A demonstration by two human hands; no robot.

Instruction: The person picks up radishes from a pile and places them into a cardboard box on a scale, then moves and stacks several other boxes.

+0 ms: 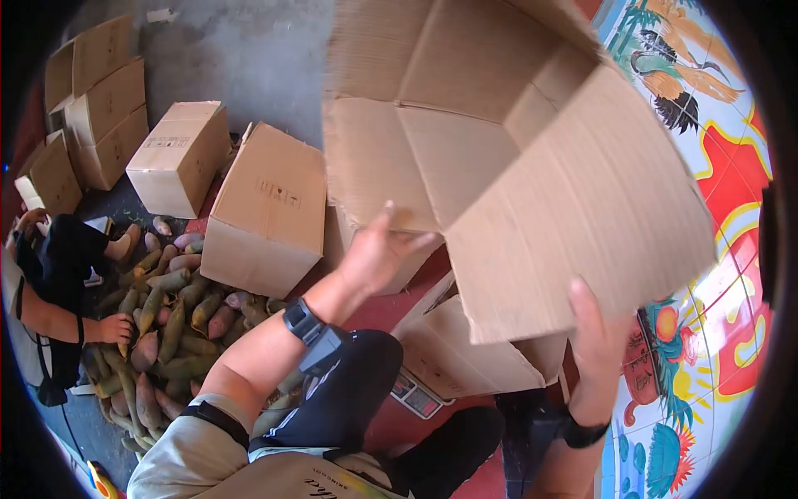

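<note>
A large open cardboard box is held up in front of me, tilted so its inside and flaps show. My left hand touches the lower left flap, with its fingers apart and the thumb raised. On the right, my right hand is at the lower edge of the near flap, its thumb on the outer face and its other fingers hidden behind the cardboard. Below the raised box, another open box stands beside a scale near my knees.
A pile of long root vegetables lies at left, with a co-worker's hand on it. Closed boxes stand behind the pile, and more boxes are stacked at the back left. A painted tile wall runs along the right.
</note>
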